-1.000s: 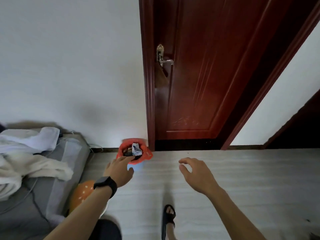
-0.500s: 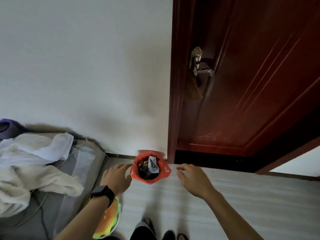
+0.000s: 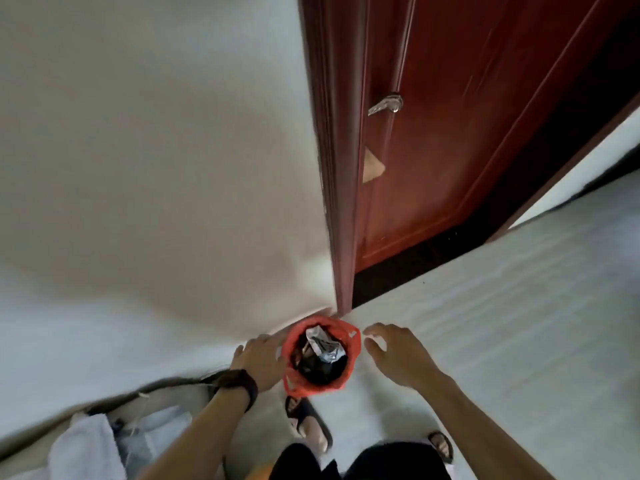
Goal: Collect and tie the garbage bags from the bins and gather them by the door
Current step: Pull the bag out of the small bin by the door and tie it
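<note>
A small bin lined with a red garbage bag (image 3: pixel 350 368) stands on the floor against the white wall, just left of the dark red door (image 3: pixel 433 140). Crumpled silver wrappers and dark rubbish (image 3: pixel 323 344) fill it. My left hand (image 3: pixel 258 360), with a black watch on the wrist, is against the bag's left rim with fingers spread. My right hand (image 3: pixel 398 355) hovers open just right of the rim, apart from it. The bag's top is open and untied.
The door frame (image 3: pixel 341 202) meets the floor right behind the bin. White and grey bedding (image 3: pixel 100 441) lies at the lower left. My feet in dark sandals (image 3: pixel 306 424) stand directly below the bin on the pale floor.
The view has tilted and closed in over the bin. Both hands have come nearer to the red bag, the left one now at its rim.
</note>
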`<state>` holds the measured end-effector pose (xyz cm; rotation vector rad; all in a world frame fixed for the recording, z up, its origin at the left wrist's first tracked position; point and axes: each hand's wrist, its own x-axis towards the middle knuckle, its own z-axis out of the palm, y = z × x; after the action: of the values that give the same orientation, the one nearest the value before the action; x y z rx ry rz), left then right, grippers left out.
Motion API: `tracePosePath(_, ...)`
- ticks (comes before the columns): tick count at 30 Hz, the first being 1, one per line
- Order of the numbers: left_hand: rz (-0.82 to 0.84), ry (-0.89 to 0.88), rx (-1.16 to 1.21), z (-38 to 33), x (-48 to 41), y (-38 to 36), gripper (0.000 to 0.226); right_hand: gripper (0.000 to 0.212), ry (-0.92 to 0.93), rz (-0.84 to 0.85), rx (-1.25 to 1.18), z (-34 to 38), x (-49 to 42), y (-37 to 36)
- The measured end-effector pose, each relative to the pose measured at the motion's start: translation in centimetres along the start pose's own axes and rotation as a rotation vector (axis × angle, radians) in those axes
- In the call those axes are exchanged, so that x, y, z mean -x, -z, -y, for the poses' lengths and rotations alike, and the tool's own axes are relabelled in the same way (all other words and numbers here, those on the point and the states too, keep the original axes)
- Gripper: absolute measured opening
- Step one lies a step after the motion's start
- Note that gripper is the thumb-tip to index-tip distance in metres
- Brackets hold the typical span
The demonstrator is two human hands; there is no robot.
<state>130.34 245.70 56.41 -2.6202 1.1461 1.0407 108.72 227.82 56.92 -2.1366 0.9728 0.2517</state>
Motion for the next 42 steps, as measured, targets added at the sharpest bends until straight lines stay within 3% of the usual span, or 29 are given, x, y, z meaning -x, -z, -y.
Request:
tracePosePath(5, 0.103, -0.058, -0.113, 2.8, -3.0, -0.4, 0.048, 0.039, -0.184, 0.041, -0.089, 0.7, -0.8, -4.9)
tracePosePath(13, 0.148, -0.09, -0.135, 5.3, -7.1, -5.8, 0.05, 0.036, -0.274, 0.073, -0.143, -2.2, -3.7, -11.2)
tracePosePath(17, 0.239, -0.054, -0.074, 8.1, -10.8, -10.5, 0.061, 0.038, -0.341, 0.078, -0.162, -5.2, -5.8, -16.0)
tracePosePath(21, 0.303, -0.023, -0.066, 10.4, -15.9, -15.1, 0.046, 0.04, -0.41, 0.078, -0.168, -7.7, -8.8, -20.5)
tracePosePath(26, 0.316, -0.03, -0.104, 12.7, -24.9, -22.1, 0.047, 0.046, -0.487, 0.061, -0.199, -12.2, -15.2, -27.7)
tracePosePath(33, 0.192, 0.084, 0.231, 17.4, -36.0, -34.3, 0.067, 0.046, -0.511, -0.141, -0.18, -19.0, -25.0, -38.7)
tracePosePath(35, 0.115, 0.14, 0.311, 18.0, -38.0, -36.3, 0.059, 0.043, -0.415, -0.2, -0.054, -20.8, -27.4, -40.8)
tracePosePath(38, 0.045, 0.223, 0.469, 18.8, -40.5, -38.6, 0.022, 0.039, -0.315, -0.147, 0.003, -23.8, -31.5, -43.6)
tracePosePath(40, -0.014, 0.263, 0.598, 19.2, -42.0, -39.7, 0.019, 0.047, -0.425, -0.073, -0.144, -26.1, -34.9, -43.9)
tracePosePath(42, -0.04, 0.274, 0.702, 19.4, -42.7, -40.7, 0.023, 0.08, -0.638, -0.018, -0.769, -27.1, -37.9, -42.8)
